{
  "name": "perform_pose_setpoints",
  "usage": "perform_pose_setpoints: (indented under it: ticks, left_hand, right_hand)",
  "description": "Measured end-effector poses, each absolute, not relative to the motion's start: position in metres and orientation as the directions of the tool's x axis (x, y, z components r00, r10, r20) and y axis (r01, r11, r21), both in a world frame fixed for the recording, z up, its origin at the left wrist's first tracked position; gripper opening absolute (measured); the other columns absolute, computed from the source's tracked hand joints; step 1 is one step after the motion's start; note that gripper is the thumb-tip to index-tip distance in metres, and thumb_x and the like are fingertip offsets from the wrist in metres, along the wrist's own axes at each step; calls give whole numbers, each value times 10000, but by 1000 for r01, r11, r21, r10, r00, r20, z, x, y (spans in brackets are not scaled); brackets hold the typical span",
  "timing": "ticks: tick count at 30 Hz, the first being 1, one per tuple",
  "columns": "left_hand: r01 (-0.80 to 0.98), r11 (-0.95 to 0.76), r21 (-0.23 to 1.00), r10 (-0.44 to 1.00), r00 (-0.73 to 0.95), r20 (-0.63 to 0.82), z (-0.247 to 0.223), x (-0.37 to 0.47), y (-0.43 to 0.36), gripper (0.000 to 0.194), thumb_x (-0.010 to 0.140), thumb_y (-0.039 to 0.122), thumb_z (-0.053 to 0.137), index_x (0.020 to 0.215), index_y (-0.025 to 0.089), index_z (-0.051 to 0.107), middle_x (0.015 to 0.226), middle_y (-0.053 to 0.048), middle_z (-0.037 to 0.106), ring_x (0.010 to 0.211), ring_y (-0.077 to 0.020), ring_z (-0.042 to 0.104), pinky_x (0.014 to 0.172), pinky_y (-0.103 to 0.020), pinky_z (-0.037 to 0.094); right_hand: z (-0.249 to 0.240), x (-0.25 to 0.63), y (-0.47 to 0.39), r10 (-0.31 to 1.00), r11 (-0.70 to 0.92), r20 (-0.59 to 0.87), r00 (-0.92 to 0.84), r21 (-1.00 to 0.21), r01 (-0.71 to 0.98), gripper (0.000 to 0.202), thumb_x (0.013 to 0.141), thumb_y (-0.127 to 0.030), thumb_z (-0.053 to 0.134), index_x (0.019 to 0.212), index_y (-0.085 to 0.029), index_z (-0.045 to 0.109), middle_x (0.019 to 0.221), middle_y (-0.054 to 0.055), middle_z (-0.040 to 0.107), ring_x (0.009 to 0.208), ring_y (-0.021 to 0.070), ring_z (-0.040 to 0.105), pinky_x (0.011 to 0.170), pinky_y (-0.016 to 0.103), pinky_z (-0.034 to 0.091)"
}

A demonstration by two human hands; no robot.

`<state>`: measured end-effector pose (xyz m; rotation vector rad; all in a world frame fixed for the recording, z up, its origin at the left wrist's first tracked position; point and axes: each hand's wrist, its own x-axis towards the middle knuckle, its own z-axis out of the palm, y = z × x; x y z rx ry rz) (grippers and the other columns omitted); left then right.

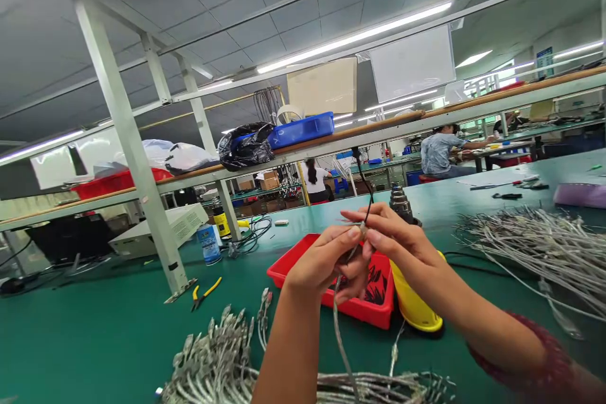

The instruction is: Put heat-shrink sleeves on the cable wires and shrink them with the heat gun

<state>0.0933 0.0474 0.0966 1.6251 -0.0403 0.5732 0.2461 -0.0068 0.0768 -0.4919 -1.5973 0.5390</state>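
Grey cable (338, 328) hangs below left fingers (344, 238) and right fingers (386, 245), both pinched closed on its upper part.

A blue bin (305, 130) sits beside a black bag (246, 148).

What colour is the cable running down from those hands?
Silvery grey; the cable shows best in the head view, below the left hand.
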Motion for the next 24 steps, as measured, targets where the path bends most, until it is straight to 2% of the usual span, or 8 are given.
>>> perform_pose_setpoints:
  ticks: [4,6,10,12,15,18,21,24]
  left_hand:
    - [-351,-131,927,275,886,374,91,95,48,336,923,483,561,818,165,528,409,112,340,234,-96,409,297,-171,352]
    - [-359,-113,926,260,889,377,87,99,50,381,882,534,593,786,169,533,376,115,332,215,-104,395,304,-192,384]
    - [-345,-78,935,270,896,353,84,103,54,446,822,585,627,668,180,523,316,111,299,184,-112,363,293,-209,372]
    - [-309,-85,947,288,902,321,85,100,54,485,817,608,625,629,167,547,318,78,355,216,-121,413,307,-213,373]
    - [-261,-140,955,330,897,294,89,96,54,553,817,619,634,562,130,599,397,-21,526,320,-126,506,387,-226,430]
    - [-258,-190,947,374,873,313,90,99,52,599,810,647,626,515,126,609,373,-30,508,357,-135,519,454,-248,474]
    - [-280,-223,934,431,831,352,88,107,48,663,785,736,578,464,158,535,327,-1,421,355,-135,500,430,-239,445]
    - [-251,-262,932,492,796,353,88,110,45,643,751,778,574,533,173,551,362,17,447,377,-129,506,435,-234,443]
  right_hand:
    - [77,243,-17,621,781,779,-82,-624,-16,290,947,-467,556,1081,-318,767,1305,54,608,1271,230,538,1108,383,434]
    - [79,243,-22,650,755,757,-65,-653,-60,279,936,-465,575,1029,-299,778,1224,55,674,1201,229,602,1051,362,488]
    - [85,245,-28,712,689,691,-122,-722,-68,306,911,-451,617,1086,-244,759,889,55,749,862,201,720,753,288,596]
    - [88,246,-28,715,684,683,-147,-728,-52,321,910,-447,622,1081,-215,761,804,52,750,789,195,726,718,283,597]
    - [89,246,-27,722,673,677,-142,-735,-83,332,922,-450,609,1102,-210,752,669,28,729,660,169,714,703,284,603]
    - [86,241,-26,748,604,632,-202,-775,-187,394,917,-501,596,1140,-204,726,547,-9,653,444,133,620,511,253,574]
    - [84,235,-27,767,569,608,-207,-792,-221,470,894,-563,591,1172,-198,697,530,-29,577,396,125,571,351,214,478]
    - [84,234,-29,744,650,659,-111,-752,-112,433,923,-562,538,1131,-222,707,574,-4,593,480,153,618,428,249,534]
